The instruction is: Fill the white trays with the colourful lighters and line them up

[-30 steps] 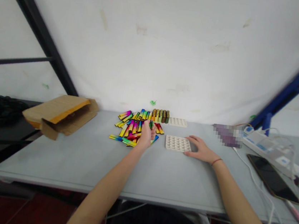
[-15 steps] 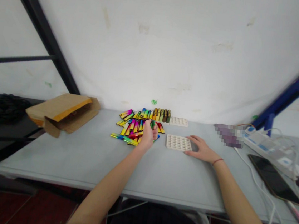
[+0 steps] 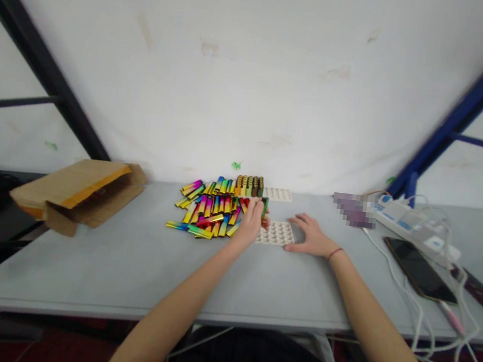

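Note:
A pile of rainbow-coloured lighters [image 3: 207,212] lies on the grey table [image 3: 127,261] near the wall. My left hand [image 3: 250,225] is closed on one green lighter [image 3: 264,207], held upright over the left edge of a white tray with round holes [image 3: 277,232]. My right hand [image 3: 311,236] rests flat on the tray's right side, fingers spread. Behind, a row of lighters [image 3: 249,185] stands in a second white tray [image 3: 278,194].
An open cardboard box [image 3: 77,192] lies at the left. On the right are a power strip [image 3: 411,226], a dark phone [image 3: 420,270] and trailing white cables [image 3: 426,324]. A blurred purple object [image 3: 351,210] sits near the wall. A blue frame post [image 3: 463,107] rises at right.
My left hand has lifted a lighter off the pile and moved right to the tray's left edge. My right hand has stayed on the tray. The camera view has shifted right.

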{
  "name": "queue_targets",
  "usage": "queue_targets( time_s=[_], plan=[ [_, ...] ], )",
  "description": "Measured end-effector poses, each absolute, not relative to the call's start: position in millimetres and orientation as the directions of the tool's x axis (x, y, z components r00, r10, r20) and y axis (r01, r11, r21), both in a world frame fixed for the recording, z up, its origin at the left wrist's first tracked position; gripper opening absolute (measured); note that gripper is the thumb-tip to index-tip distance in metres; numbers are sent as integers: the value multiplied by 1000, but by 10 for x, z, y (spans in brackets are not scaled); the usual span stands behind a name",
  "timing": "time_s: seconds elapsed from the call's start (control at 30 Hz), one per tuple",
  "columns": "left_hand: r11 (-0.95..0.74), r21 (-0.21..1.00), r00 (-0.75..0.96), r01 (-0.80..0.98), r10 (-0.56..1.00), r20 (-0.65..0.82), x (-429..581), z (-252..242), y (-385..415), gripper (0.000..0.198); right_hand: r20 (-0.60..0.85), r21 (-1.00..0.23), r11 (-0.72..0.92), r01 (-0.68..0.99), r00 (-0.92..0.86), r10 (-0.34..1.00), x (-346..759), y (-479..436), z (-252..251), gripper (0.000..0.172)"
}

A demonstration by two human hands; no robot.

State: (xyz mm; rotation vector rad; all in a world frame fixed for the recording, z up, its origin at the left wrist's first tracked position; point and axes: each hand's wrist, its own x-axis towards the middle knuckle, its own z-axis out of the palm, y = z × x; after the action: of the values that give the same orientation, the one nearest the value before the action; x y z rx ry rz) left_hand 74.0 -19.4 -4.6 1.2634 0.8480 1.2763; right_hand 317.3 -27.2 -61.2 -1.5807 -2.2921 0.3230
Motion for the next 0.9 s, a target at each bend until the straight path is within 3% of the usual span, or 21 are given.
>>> queue_targets(
  time_s=[0.23,0.53,0.77,0.9],
  plan=[
    [-456,869,140,191,889,436,1013,-105,11,20,117,-398,370,839,-354,928,3199,-268,-588,87],
    [-561,681,354,471,827,436,1031,-250,24,19,123,-360,370,856,-350,929,3220,-236,-650,95],
    [-546,485,421,684,837,349,1064,-221,-11,23,130,-368,377,850,-354,926,3221,-241,-648,91],
    [-543,487,410,684,838,359,1066,-220,-39,22,118,-372,364,854,-346,931,3208,-249,-623,91]
  ],
)
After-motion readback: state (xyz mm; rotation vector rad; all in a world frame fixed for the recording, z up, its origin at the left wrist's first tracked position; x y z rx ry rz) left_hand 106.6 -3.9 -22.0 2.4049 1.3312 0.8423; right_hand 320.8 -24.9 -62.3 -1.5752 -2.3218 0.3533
